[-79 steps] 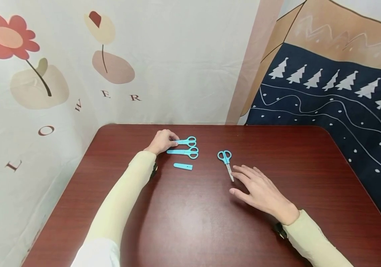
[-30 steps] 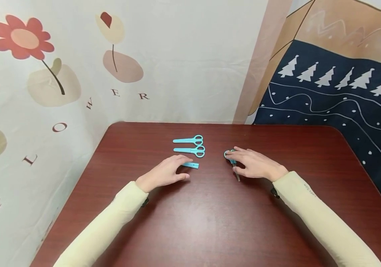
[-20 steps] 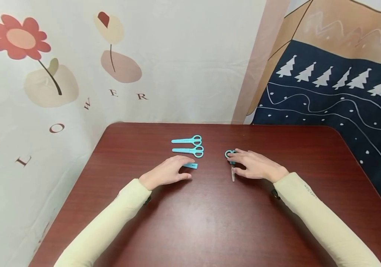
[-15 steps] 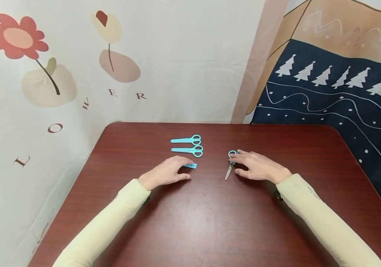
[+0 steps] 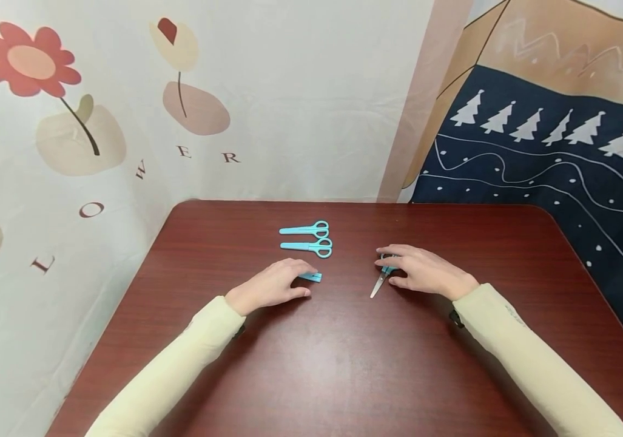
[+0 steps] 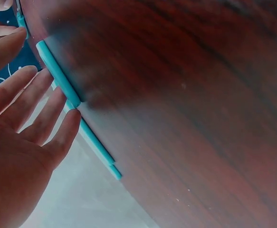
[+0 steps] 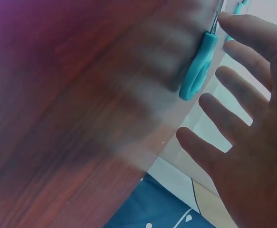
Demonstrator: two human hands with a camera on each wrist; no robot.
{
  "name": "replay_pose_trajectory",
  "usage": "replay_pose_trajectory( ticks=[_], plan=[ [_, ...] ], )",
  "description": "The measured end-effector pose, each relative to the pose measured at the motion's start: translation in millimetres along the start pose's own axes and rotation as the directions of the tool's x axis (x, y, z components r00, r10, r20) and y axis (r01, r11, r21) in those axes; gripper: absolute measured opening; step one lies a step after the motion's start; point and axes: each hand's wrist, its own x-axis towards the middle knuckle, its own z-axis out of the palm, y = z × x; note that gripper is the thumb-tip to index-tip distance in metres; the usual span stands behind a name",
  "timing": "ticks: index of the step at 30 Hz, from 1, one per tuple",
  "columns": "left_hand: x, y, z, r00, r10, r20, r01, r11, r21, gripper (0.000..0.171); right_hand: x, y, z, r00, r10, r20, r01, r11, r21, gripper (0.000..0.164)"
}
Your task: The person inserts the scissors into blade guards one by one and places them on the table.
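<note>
My left hand is at a light blue scissors cover, part of which it hides. In the left wrist view the fingers are straight, and their tips lie at or very near the side of the cover; contact is hard to tell. On the right, my right hand is over bare-bladed blue scissors, hiding part of their handle loops. Its fingers look extended in the right wrist view, alongside the scissors handle. The blade points towards me and left.
Behind the left hand, two more blue scissors, one farther back and one nearer, lie parallel in their covers, loops to the right. All rest on a dark red-brown table. A printed cloth hangs behind its back edge.
My left hand has come from the rear covered scissors to the loose cover, which has since shifted slightly towards me. The right hand reached the bare scissors; their blade has swung from pointing right to left.
</note>
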Motion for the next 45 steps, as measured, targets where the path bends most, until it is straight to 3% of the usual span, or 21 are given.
replay_pose_trajectory(
  ticks=[8, 17, 35, 45],
  plan=[
    [4.9, 1.5, -1.6, 1.0, 0.012, 0.0, -0.012, 1.0, 0.0, 0.038, 4.3, 3.2, -2.6, 0.996, 0.04, 0.084, -0.048, 0.994, 0.099, 0.036],
    [9.6, 0.3, -1.7, 0.999, 0.05, -0.001, -0.05, 0.999, -0.003, 0.034, -1.0, 8.7, 2.3, 0.998, 0.058, 0.004, -0.058, 0.991, 0.121, 0.022],
    [13.3, -3.1, 0.2, 0.999, -0.011, 0.041, 0.015, 0.995, -0.104, 0.024, -4.7, 6.6, 5.4, 0.999, 0.036, -0.03, -0.033, 0.996, 0.089, 0.018],
    [9.5, -1.3, 1.3, 0.997, -0.027, 0.068, 0.033, 0.995, -0.093, 0.008, -10.3, 5.0, 4.2, 0.999, 0.037, -0.029, -0.034, 0.997, 0.075, 0.017]
  ],
)
